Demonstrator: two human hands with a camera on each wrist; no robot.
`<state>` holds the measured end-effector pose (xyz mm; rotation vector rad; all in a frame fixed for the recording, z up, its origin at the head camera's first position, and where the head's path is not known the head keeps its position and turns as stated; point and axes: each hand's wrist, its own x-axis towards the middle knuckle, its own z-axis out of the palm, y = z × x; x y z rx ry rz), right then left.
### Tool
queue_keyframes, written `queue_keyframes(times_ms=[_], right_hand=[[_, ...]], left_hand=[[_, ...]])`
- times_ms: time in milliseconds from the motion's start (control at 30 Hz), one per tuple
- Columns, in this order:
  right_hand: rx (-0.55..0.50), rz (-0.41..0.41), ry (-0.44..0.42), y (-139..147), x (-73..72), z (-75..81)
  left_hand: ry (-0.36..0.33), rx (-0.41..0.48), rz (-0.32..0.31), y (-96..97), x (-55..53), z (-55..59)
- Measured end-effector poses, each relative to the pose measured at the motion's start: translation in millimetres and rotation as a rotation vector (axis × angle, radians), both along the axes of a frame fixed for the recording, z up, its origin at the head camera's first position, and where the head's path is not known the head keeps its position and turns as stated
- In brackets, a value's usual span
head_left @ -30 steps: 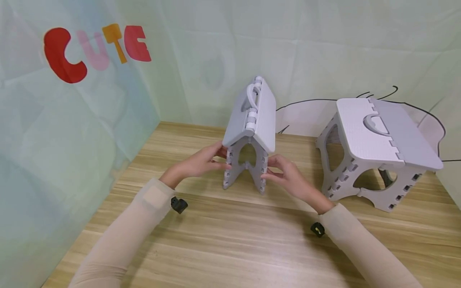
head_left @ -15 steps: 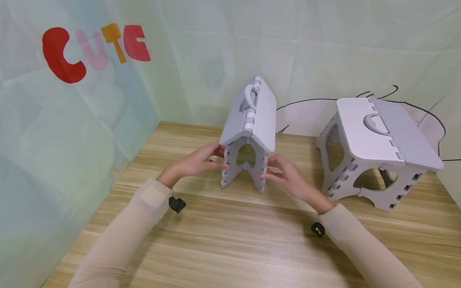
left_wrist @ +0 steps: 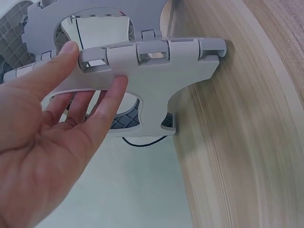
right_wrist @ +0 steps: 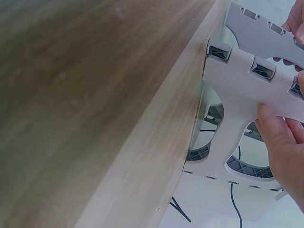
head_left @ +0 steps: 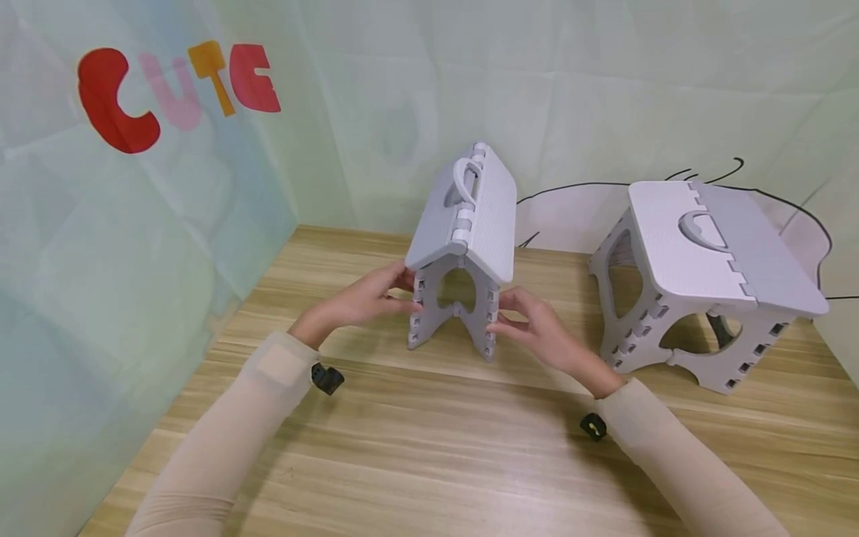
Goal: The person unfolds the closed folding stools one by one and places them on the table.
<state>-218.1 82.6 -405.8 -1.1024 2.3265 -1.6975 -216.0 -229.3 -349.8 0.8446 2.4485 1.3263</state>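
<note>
A grey and white folding stool [head_left: 493,212] stands half unfolded at the middle of the table, its seat peaked like a roof with a loop handle [head_left: 463,180] along the ridge. My left hand [head_left: 365,298] grips its left leg panel, thumb on the hinged edge; in the left wrist view some fingers [left_wrist: 80,107] reach into the panel's cut-out. The right leg panel [right_wrist: 237,90] is gripped by my right hand [head_left: 537,328], thumb at the front edge. In the right wrist view part of that hand is cut off by the frame.
To the right stands a second folding stool [head_left: 698,253], fully opened with its seat flat. Both are on a wood-grain table [head_left: 416,447]. A fabric backdrop [head_left: 376,97] with coloured letters hangs behind and at the left.
My left hand has moved slightly left with the left leg panel. The stool's legs stand wider apart and its peaked seat is a little flatter. My right hand stays nearly in place.
</note>
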Motion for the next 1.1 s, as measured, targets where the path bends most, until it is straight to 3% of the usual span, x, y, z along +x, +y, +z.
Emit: queue_keyframes(times_ms=[800, 1100], right_hand=[[0.004, 0.007, -0.039, 0.8, 0.4, -0.1], [0.007, 0.010, -0.050, 0.8, 1.2, 2.1]], left_hand=[[0.031, -0.010, 0.000, -8.3, 0.8, 0.4], [0.006, -0.008, 0.008, -9.9, 1.8, 2.3]])
